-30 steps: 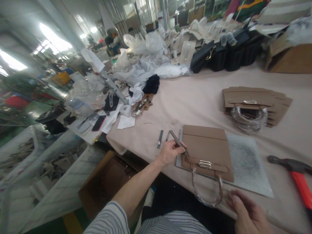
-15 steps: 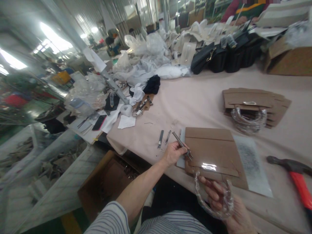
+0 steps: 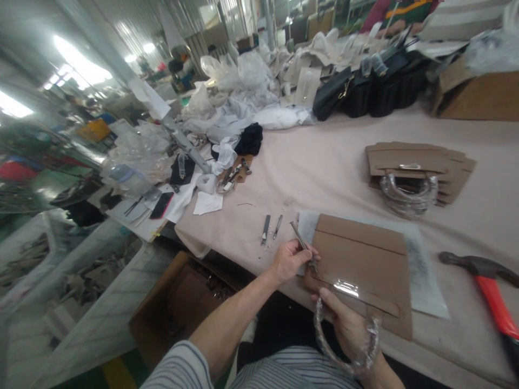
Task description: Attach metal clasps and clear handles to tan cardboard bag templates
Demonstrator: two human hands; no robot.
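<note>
Left hand (image 3: 290,260), forearm stretched forward, is closed on slim metal tool (image 3: 302,246). Tool tip is at left end of brown bag panel (image 3: 365,254), which lies on white sheet (image 3: 424,283) at near edge of tabletop (image 3: 324,173). Advisable: keep tip low and panel flat. Right hand (image 3: 344,324), below that edge, has fingers curled around film-wrapped handle (image 3: 324,348), thumb toward panel.
</note>
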